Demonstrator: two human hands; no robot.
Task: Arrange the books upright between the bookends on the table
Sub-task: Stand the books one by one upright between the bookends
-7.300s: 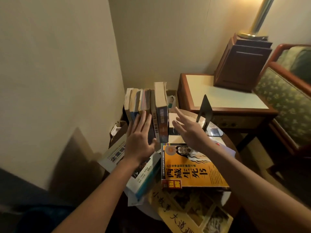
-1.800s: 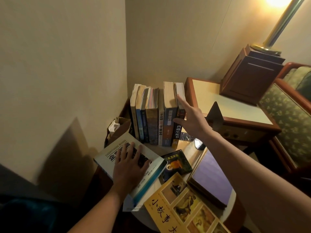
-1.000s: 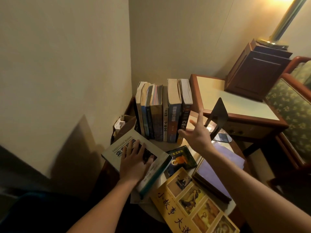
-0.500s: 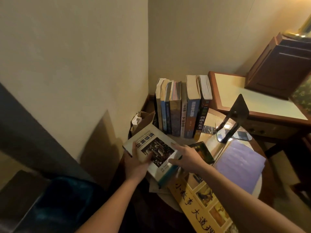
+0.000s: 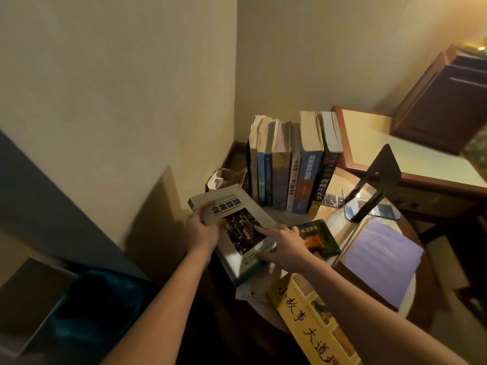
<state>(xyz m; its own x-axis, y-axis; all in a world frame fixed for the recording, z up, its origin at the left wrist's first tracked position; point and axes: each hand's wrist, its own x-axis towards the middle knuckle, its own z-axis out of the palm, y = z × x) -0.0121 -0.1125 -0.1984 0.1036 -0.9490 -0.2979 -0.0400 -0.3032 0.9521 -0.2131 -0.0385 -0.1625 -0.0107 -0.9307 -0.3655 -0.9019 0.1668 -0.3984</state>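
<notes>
Pale and thick, the large book (image 5: 234, 206) lies flat at the near left of the tabletop (image 5: 333, 216), partly over its edge, and both hands are on it now. A moment ago our right grip (image 5: 286, 245) was steadying the row of upright books (image 5: 290, 167). It has since come back to clamp the pale book's near right corner, forefinger on the cover and thumb at the spine edge. Our left grip (image 5: 204, 229), which lay flat on the cover before, now closes round the left edge. The row stands unheld at the far side, its rightmost book leaning slightly. The black bookend (image 5: 374, 185) stands apart to the right. A small dark book (image 5: 320, 237), a purple book (image 5: 379, 256) and a yellow book (image 5: 316, 327) lie flat nearby.
</notes>
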